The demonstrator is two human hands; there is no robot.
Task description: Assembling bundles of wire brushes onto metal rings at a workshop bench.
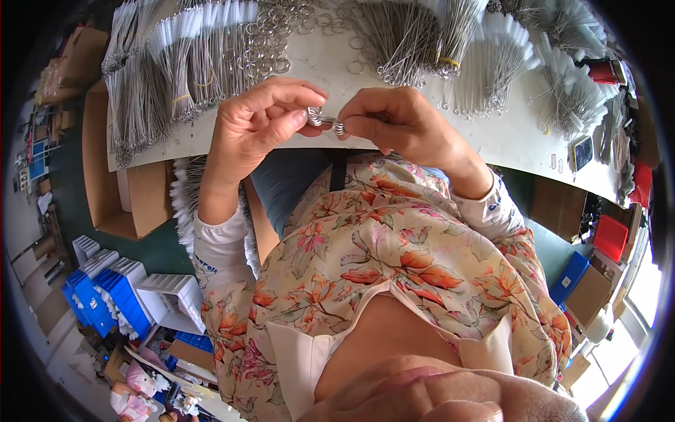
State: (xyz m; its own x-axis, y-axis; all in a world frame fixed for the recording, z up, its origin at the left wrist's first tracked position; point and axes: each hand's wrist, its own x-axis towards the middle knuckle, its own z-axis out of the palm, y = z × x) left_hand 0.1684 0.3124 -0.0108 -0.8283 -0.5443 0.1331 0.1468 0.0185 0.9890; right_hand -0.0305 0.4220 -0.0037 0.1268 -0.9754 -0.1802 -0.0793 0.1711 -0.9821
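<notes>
Workshop clutter of cardboard boxes (116, 190) and blue plastic crates (105, 299) surrounded a pale counter (506, 137) strewn with bundles of thin wire-handled brushes (169, 67) and loose metal rings (271, 46). Above the counter's near edge, just in front of the person's floral blouse, the left hand (256, 130) and right hand (401, 123) met, each pinching one end of a small metal ring (325, 119) between thumb and fingertips; whether a brush loop was already on it could not be told. Judged from this grip, the step was best done by keeping the ring steady in one hand, prying with the other thumb, and working close to the counter so a slipped piece stayed within reach.
</notes>
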